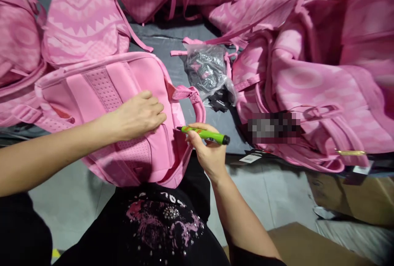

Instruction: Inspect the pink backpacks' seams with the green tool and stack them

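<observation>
A pink backpack point(76, 93) lies with its padded back panel up, over the table's near edge and against my lap. My left hand point(140, 116) is closed on that panel, its fingers curled against the pink fabric; the fingertips are hidden. In my right hand point(207, 147) is a green marker point(209, 134), held between thumb and fingers. Its dark tip points left and meets or nearly meets the backpack's right side, by the looped strap point(200, 106). Whether the tip touches the fabric I cannot tell.
Several pink backpacks crowd the grey table point(160, 32), one patterned backpack point(86, 24) at back left and another point(320, 85) at right. Between them sits a clear plastic bag point(206, 69) with dark contents, near black tags point(220, 99). Cardboard boxes point(295, 241) stand on the floor at lower right.
</observation>
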`<state>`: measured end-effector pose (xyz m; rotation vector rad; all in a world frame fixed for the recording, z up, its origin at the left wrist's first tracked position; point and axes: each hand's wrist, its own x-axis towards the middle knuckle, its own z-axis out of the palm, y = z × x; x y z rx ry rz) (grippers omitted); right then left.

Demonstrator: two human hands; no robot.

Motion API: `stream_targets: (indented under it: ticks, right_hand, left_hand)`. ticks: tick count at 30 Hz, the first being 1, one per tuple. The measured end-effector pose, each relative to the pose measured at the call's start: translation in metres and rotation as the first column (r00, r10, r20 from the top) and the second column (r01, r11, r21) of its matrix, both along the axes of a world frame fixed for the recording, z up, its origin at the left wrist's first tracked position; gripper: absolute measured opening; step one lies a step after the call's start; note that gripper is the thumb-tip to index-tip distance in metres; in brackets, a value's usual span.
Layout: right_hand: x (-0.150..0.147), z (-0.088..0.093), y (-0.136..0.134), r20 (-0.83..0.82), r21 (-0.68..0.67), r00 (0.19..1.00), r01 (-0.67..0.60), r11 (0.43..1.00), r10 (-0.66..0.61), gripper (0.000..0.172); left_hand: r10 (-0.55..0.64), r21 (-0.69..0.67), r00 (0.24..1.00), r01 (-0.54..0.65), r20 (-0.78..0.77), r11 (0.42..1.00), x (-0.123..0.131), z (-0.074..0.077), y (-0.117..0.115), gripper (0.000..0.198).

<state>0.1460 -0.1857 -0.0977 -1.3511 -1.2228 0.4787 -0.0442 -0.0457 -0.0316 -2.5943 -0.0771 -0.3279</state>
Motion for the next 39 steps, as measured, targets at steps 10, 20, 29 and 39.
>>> stream_targets:
  ticks: [10, 20, 29, 39]
  right_hand:
    - [-0.031, 0.05, -0.038, 0.422, 0.534, 0.907, -0.256, 0.806, 0.009, 0.041]
    - [-0.018, 0.034, -0.013, 0.672, 0.303, 0.735, -0.388, 0.87, 0.093, 0.027]
    - [-0.049, -0.009, 0.008, 0.686, 0.394, 0.724, -0.282, 0.875, -0.075, 0.044]
    - [-0.068, -0.031, 0.014, 0.709, 0.21, 0.705, -0.243, 0.947, 0.023, 0.023]
  left_hand:
    - [0.182, 0.063, 0.976, -0.191, 0.121, 0.98, -0.071, 0.073, -0.106, 0.023]
    - [0.513, -0.471, 0.848, -0.4, 0.136, 0.786, -0.032, -0.017, -0.11, 0.01]
    - [0.513, -0.561, 0.823, -0.312, 0.245, 0.767, -0.073, 0.018, -0.035, 0.075]
    - [0.523, -0.55, 0.853, -0.436, 0.0, 0.712, -0.023, -0.028, 0.032, 0.059]
